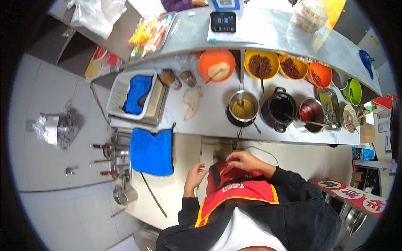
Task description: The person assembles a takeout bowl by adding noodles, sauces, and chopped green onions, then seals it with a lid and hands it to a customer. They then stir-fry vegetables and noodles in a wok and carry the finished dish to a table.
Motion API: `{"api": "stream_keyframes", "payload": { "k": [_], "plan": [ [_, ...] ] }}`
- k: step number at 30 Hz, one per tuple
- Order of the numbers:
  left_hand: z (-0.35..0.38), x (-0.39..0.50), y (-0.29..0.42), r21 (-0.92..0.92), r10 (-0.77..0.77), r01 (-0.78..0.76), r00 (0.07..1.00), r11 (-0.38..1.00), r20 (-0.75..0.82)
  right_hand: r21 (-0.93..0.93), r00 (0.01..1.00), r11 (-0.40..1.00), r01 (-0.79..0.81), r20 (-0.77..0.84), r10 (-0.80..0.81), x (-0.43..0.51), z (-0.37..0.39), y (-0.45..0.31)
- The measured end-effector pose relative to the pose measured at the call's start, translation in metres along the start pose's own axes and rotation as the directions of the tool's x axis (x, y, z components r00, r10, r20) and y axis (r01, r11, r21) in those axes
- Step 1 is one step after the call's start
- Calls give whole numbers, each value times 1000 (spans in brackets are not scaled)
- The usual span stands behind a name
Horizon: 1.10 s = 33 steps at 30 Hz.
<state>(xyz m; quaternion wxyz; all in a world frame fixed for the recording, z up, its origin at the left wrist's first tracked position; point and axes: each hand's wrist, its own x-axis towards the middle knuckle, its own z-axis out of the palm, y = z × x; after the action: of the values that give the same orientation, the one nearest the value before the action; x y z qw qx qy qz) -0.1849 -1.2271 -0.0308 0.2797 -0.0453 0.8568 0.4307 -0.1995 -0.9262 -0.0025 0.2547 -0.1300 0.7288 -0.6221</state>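
My left hand [194, 178] is raised at the left edge of my red apron [220, 204], fingers loosely apart with nothing in them. Over the apron front, my right hand [246, 161] has its fingertips curled down against the fabric; whether they pinch it is hidden. Beyond both hands lies the white counter [201, 128]. On it stand a steel pot [230, 109] of yellowish sauce with a ladle, a black pot [265, 114] of dark liquid, and a steel pot [321, 109] with red contents. A crumpled pale cloth [192, 99] lies farther left.
Bowls of seasonings, including an orange bowl [204, 56] and a yellow bowl [274, 61], line the counter's back. A blue cloth [138, 94] lies in a white basket [114, 100]. Another blue towel [152, 153] hangs at left, beside long-handled strainers [119, 152]. A digital timer [223, 22] stands on the shelf.
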Motion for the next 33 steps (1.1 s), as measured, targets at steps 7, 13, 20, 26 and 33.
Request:
{"api": "stream_keyframes", "payload": {
  "k": [7,13,20,26,33],
  "plan": [
    [58,-49,-87,83,-78,69,990,994,114,-342,974,914,-219,-25,224,-37,25,114],
    [87,-48,-161,3,-31,31,991,1000,132,-375,833,756,-536,-383,400,-137,38,232],
    [80,-73,-208,-79,-68,90,967,993,244,161,492,673,-722,-564,663,-271,139,308],
    [96,-116,-239,-125,-207,260,922,958,327,130,451,634,-762,-596,665,-342,249,325],
    [131,-150,-246,-6,-298,336,843,942,448,199,369,629,-751,-664,650,-410,283,338]
  ]
}}
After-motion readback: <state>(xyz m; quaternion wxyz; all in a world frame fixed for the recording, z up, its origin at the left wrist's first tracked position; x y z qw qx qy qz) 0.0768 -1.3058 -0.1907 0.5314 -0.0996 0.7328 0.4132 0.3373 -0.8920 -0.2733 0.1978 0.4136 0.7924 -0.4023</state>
